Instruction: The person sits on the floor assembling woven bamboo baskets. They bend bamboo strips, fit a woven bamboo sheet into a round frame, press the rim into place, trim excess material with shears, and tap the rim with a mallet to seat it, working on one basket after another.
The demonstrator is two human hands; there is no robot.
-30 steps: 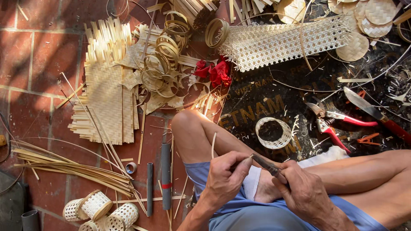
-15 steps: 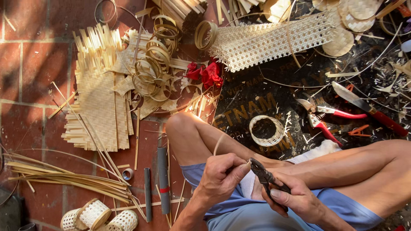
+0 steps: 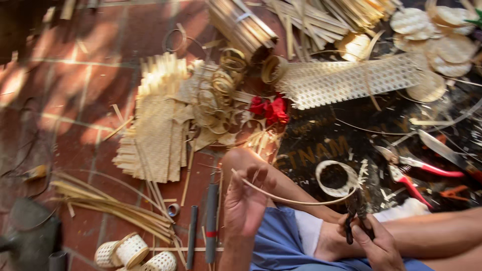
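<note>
clearly pinching a thin bamboo strip point(image 3: 296, 200) in left hand point(image 3: 246, 203), bowed above the lap; clamping its far end with dark pliers point(image 3: 357, 213) in closed right hand point(image 3: 379, 246). risks: snapping from overbending, slipping free.

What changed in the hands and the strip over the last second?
The hands drew apart: the left hand moved left, pinching the thin bamboo strip, and the right hand moved right with the dark pliers, whose tip now meets the strip's far end. Both holds stayed. The red-handled cutters stayed put.
</note>
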